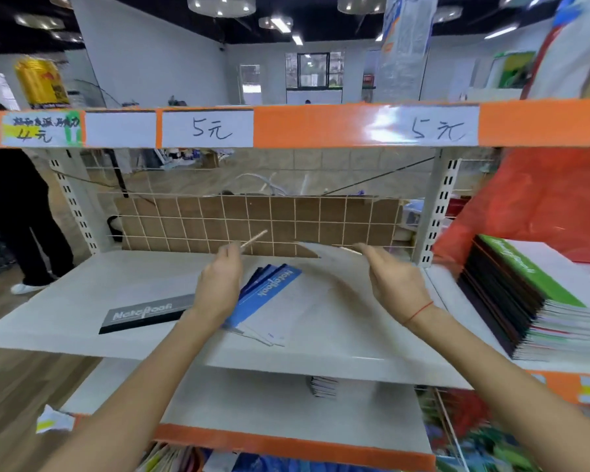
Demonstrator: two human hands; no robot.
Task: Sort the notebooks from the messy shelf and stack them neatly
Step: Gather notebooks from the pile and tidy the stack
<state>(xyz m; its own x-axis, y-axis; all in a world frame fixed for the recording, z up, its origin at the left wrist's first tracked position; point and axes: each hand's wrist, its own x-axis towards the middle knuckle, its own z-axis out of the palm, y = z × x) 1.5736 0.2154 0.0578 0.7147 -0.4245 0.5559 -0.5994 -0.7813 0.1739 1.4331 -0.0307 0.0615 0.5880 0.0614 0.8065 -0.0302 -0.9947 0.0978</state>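
Step in hand, as judged: squaring up a handful of notebooks before adding them to a stack. Both hands raised over the white shelf [82, 301], holding what looks like one thin notebook or a few edge-on between them; motion blur heavy, count not readable.

Left hand [218, 284]: fingers curled, grip pinched on the left end of the held notebook [254, 238], seen only as a pale sliver against the wire grid back panel [218, 216].
Right hand [394, 279]: fingers curled toward the far right end of the same pale edge; contact probable but smeared, grip state cannot be told for certain.

On the shelf below the hands: blue notebooks [269, 294], several fanned out askew, spines not aligned. Left of them, well apart from the fan: grey notebook [147, 315], lying flat near the front edge, partly behind the left forearm. Right bay of the shelf: tall neat stack [511, 301], green cover on top, edges squared.

Sorting partly done: one tidy pile built, loose blue and grey items not yet gathered.

Next move, as judged: lower the held piece flat, likely onto the matching pile; then gather the blue fan, tap edges flush, group by cover colour. Needs both hands level to avoid bending the thin cover.

Also in view: orange price strip [321, 126] overhead with handwritten labels; a person standing [14, 199] at far left.
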